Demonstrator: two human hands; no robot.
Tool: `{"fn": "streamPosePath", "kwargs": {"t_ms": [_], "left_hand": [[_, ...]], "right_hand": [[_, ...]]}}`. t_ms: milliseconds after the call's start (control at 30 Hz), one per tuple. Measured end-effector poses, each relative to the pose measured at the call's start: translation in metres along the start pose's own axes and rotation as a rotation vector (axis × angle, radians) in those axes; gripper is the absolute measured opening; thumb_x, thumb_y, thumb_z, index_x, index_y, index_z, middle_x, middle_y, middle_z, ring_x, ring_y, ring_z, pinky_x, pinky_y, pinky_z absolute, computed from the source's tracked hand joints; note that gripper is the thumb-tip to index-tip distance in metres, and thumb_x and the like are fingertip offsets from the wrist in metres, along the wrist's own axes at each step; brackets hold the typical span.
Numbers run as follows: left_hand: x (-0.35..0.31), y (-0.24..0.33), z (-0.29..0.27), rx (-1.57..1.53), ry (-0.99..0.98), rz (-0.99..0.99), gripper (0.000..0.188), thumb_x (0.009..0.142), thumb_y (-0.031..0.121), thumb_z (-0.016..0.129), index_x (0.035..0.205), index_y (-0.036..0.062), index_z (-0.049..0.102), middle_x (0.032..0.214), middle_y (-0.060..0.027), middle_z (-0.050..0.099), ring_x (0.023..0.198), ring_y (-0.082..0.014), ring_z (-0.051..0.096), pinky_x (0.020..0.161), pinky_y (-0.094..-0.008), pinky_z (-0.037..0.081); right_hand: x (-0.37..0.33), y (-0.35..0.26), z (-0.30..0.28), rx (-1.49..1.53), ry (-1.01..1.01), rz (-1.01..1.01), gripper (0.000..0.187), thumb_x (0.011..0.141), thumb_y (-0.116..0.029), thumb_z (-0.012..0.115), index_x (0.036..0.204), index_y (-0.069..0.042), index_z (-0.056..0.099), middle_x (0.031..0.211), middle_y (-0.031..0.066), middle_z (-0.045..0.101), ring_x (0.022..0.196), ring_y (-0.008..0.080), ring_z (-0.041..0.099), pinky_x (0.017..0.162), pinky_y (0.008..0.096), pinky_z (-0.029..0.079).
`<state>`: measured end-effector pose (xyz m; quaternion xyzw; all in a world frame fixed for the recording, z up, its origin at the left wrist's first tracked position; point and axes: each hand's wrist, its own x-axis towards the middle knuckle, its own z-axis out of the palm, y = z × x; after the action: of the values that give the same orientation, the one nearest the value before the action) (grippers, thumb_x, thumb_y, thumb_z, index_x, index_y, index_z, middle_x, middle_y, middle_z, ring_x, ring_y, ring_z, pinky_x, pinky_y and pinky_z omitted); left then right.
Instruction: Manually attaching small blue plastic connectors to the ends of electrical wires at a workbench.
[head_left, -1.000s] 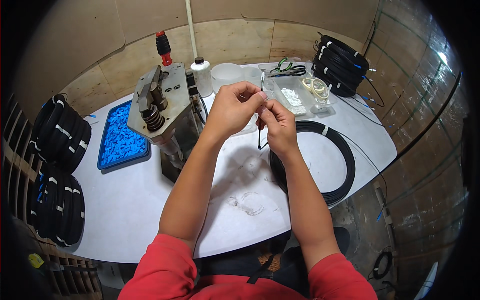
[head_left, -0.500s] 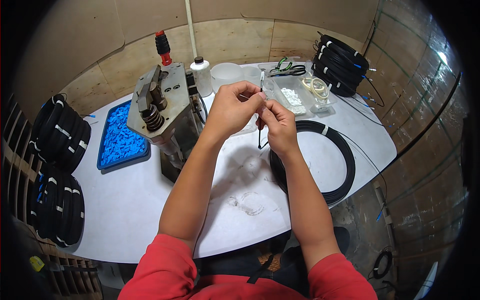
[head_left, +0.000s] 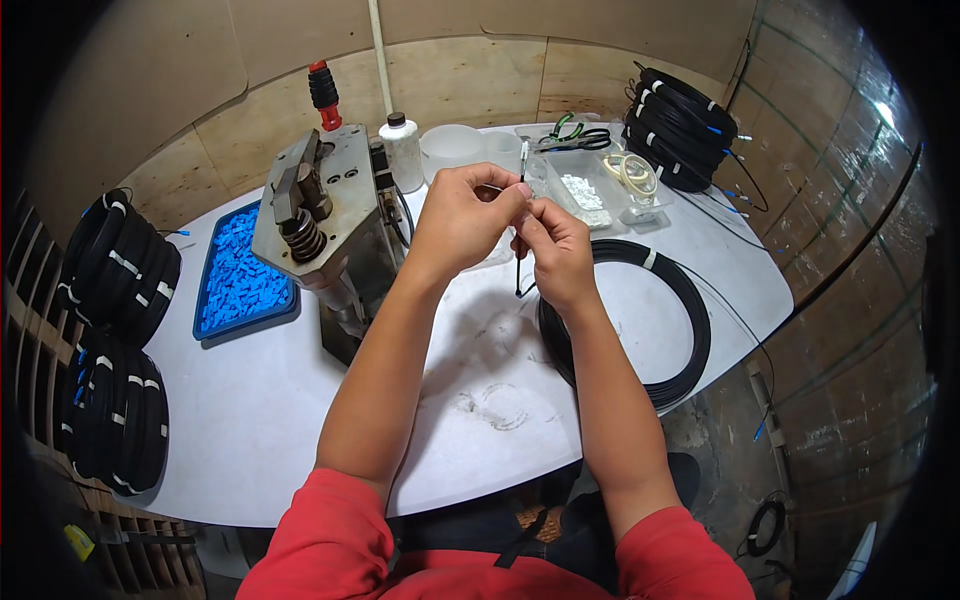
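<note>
Both my hands are closed on a thin black cable (head_left: pixel 522 180) above the middle of the table. Its whitish connector tip (head_left: pixel 525 152) points up, away from me, past my fingers. My left hand (head_left: pixel 465 215) pinches it between thumb and forefinger. Close against it, my right hand (head_left: pixel 560 252) grips the same cable just below, thumb and fingers together. The cable's lower part hangs beneath my fingers and bends near the table. What lies between the fingertips is hidden. A coil of black cable (head_left: pixel 695 310) lies flat beside my right forearm, partly covered by it.
A metal press (head_left: pixel 345 195) with a red-and-black fitting stands to the left, beside a blue tray (head_left: pixel 205 325) of blue clips. Behind are a white bottle (head_left: pixel 402 160), a clear box (head_left: pixel 640 215) with small white parts, and pliers (head_left: pixel 568 128). Cable coils (head_left: pixel 680 130) stack at both sides.
</note>
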<state>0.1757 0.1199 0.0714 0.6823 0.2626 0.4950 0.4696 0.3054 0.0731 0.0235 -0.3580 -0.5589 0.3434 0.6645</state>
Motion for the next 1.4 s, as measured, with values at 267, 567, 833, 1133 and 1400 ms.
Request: {"fn": "streamPosePath", "kwargs": {"t_ms": [267,567,833,1133,1400], "left_hand": [[0.0004,-0.0009,-0.0008,0.006,-0.001,0.018,0.019,0.082,0.011,0.068,0.087,-0.0071,0.067,0.075,-0.01,0.068,0.066,-0.0114,0.063,0.061,-0.025,0.051],[-0.0003,0.0022,-0.0015,0.015,-0.022,0.016,0.019,0.083,0.011,0.068,0.087,-0.0076,0.066,0.074,-0.0098,0.068,0.066,-0.011,0.063,0.061,-0.0251,0.051],[-0.0001,0.0013,-0.0022,0.0,-0.049,0.025,0.018,0.084,0.011,0.068,0.087,-0.007,0.066,0.075,-0.01,0.068,0.067,-0.0119,0.064,0.062,-0.0258,0.051],[-0.0001,0.0016,-0.0021,0.013,-0.035,0.02,0.019,0.084,0.011,0.068,0.087,-0.0068,0.067,0.075,-0.011,0.069,0.066,-0.0125,0.064,0.062,-0.0259,0.052],[0.0011,-0.0004,-0.0011,0.014,-0.028,0.029,0.018,0.083,0.011,0.068,0.087,-0.0066,0.067,0.072,-0.01,0.068,0.064,-0.0114,0.063,0.059,-0.0254,0.05]], "right_hand": [[0.0001,0.0005,-0.0005,-0.011,-0.003,-0.001,0.017,0.095,-0.015,0.057,0.086,-0.002,0.062,0.071,-0.0005,0.058,0.062,0.0058,0.051,0.056,0.021,0.041],[0.0,-0.001,-0.0006,-0.002,-0.009,-0.001,0.017,0.095,-0.016,0.058,0.087,-0.002,0.062,0.073,-0.0005,0.058,0.063,0.0058,0.051,0.056,0.021,0.041],[-0.0003,-0.001,-0.0003,0.024,-0.007,0.009,0.014,0.094,-0.013,0.057,0.087,-0.002,0.062,0.075,-0.0006,0.059,0.064,0.006,0.052,0.058,0.0216,0.042],[-0.0006,-0.0018,-0.001,0.002,-0.01,0.013,0.015,0.094,-0.013,0.057,0.086,-0.002,0.062,0.076,-0.001,0.059,0.065,0.0064,0.052,0.058,0.0218,0.043],[0.0003,0.0002,-0.0025,0.012,-0.017,-0.002,0.016,0.094,-0.014,0.057,0.084,-0.002,0.061,0.074,-0.001,0.059,0.063,0.006,0.052,0.057,0.0215,0.042]]}}
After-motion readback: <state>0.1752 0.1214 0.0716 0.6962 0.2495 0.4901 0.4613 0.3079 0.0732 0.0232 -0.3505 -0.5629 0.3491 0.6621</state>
